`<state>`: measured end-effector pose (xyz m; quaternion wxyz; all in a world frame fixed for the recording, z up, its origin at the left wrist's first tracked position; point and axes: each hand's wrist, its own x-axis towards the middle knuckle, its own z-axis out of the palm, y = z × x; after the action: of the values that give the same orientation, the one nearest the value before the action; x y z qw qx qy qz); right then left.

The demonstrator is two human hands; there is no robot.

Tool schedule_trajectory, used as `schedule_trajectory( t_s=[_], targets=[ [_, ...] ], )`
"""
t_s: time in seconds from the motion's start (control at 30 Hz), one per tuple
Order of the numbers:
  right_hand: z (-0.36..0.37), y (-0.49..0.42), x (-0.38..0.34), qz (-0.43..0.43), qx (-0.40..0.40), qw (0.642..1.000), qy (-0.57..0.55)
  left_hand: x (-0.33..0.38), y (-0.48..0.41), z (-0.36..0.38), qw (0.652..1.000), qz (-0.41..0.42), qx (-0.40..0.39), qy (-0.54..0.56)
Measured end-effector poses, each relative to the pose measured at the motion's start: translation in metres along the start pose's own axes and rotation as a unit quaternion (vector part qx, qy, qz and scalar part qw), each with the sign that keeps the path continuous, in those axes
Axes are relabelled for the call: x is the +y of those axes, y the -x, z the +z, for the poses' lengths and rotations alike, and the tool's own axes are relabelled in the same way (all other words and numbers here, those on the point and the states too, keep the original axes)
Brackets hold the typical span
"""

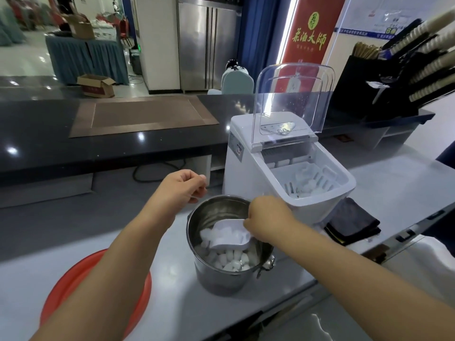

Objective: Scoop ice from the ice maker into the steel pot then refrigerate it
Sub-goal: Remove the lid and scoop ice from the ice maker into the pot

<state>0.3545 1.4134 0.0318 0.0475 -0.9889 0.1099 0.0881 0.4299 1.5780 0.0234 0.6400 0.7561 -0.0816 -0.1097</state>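
I judge the scooping well under way but not finished. My right hand grips the handle of the white scoop, fingers curled tight around it. The scoop is tipped over the mouth of the steel pot with cubes sliding off its lip. The pot stands on the pale counter, just at 7 o'clock of the ice maker, and the ice in it covers the bottom but sits well below the rim.

My left hand hovers off the pot's rim at 10 o'clock, fingers loosely curled, and I can make out nothing in them.

The maker's clear lid stands up, and more cubes lie in its basket, so I reckon further scoops are possible.

Left to do, as I read it:
- finish filling the pot
- put the scoop down
- carry the pot to cold storage

The tall steel refrigerator at 12 o'clock, well beyond the dark bar top, looks the likely place, and its doors are closed
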Motion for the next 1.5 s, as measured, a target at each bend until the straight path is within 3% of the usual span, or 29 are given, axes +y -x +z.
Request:
schedule_trajectory(
  t_s=[0.3,0.77,1.17,1.33,1.5],
  targets=[
    [0.002,-0.006,-0.010,-0.053,0.037,0.994,0.091,-0.006,0.000,-0.008,1.000,-0.009,0.016,-0.008],
    [-0.063,-0.002,0.033,-0.093,0.138,0.985,0.036,0.007,-0.024,0.029,1.000,-0.004,-0.006,-0.004],
    [-0.111,-0.037,0.121,-0.036,0.238,0.970,-0.028,0.009,-0.049,0.070,0.999,-0.009,-0.031,0.011],
    [-0.105,-0.059,0.154,-0.023,0.252,0.967,0.034,0.006,-0.059,0.090,0.999,-0.017,-0.047,0.011],
    [-0.090,-0.080,0.170,-0.061,0.234,0.954,0.180,0.012,-0.068,0.105,0.999,-0.014,-0.036,0.006]
  ],
)
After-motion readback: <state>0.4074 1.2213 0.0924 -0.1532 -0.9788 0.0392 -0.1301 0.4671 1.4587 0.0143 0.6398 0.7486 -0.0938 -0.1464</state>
